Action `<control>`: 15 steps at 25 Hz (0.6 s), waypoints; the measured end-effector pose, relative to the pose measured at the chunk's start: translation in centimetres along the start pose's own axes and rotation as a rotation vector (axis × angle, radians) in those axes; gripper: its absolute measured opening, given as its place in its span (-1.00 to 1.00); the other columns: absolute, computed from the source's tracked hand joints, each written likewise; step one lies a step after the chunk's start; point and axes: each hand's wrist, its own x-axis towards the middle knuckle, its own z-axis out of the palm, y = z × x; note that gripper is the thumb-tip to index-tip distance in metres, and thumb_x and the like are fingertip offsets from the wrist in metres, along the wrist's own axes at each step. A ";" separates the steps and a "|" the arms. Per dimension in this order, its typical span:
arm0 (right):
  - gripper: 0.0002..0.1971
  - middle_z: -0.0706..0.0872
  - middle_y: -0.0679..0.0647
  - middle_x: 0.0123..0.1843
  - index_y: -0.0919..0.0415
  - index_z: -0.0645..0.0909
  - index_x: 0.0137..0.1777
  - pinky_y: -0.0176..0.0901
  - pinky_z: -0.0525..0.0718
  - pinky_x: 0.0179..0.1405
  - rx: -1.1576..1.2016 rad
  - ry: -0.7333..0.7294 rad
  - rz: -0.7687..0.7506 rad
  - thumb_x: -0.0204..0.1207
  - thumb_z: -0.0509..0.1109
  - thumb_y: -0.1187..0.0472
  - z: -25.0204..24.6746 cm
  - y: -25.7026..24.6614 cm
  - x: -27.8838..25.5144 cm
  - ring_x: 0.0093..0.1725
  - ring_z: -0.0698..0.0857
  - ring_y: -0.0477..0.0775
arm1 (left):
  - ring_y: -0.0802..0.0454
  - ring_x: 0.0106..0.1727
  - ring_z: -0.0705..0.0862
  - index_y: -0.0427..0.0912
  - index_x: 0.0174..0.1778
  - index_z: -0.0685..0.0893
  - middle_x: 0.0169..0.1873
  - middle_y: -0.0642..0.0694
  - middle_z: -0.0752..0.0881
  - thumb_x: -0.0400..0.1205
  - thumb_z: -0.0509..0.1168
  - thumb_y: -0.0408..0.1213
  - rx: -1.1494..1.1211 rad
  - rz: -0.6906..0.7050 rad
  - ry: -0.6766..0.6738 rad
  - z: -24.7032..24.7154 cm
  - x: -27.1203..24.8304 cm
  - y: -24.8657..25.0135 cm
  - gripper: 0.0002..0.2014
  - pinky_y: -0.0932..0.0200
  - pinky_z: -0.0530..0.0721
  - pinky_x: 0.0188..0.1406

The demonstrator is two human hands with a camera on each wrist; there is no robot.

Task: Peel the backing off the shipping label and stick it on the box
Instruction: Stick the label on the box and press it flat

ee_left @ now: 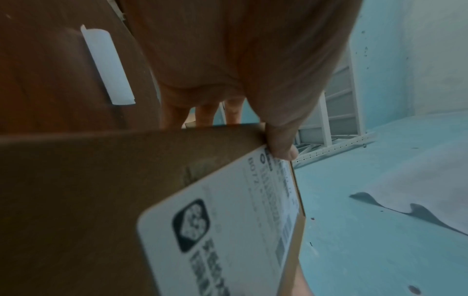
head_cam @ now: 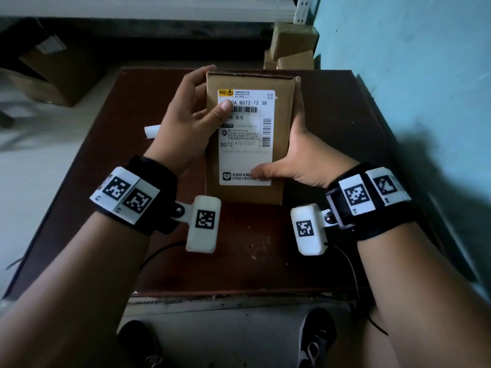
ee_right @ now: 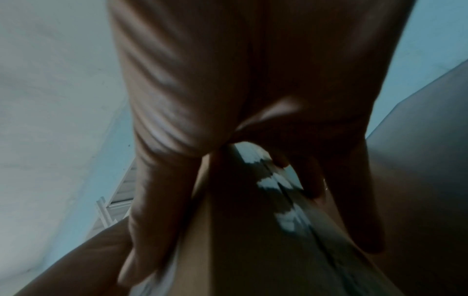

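On top of the box (head_cam: pixel 249 144) the shipping label (head_cam: pixel 245 136) already lies flat, pressed under both thumbs. The box is clasped by the left hand (head_cam: pixel 186 120) and right hand (head_cam: pixel 305 155). Smoothing seems underway; firm rubbing outward is called for next. The curled backing (head_cam: pixel 152 130) lies discarded on the surface (head_cam: pixel 332 123).

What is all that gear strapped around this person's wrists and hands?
Both hands, left hand and right hand, are bare, with no sleeves on the forearms. Each wrist wears a black band carrying white blocks printed with black square codes. A white camera pod, also coded, hangs from each band, trailing a thin black cable.
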 end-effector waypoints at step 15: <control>0.52 0.12 -0.08 0.75 -0.14 -0.55 0.65 0.06 0.27 0.68 0.127 0.133 -0.006 0.10 0.73 0.07 0.0 1.3 1.3 0.68 0.21 -0.07 | 0.22 0.39 0.54 -0.05 0.64 0.22 0.41 0.16 0.55 0.26 0.65 0.11 0.486 -0.190 -0.162 1.1 -0.9 -1.1 0.09 0.18 0.56 0.37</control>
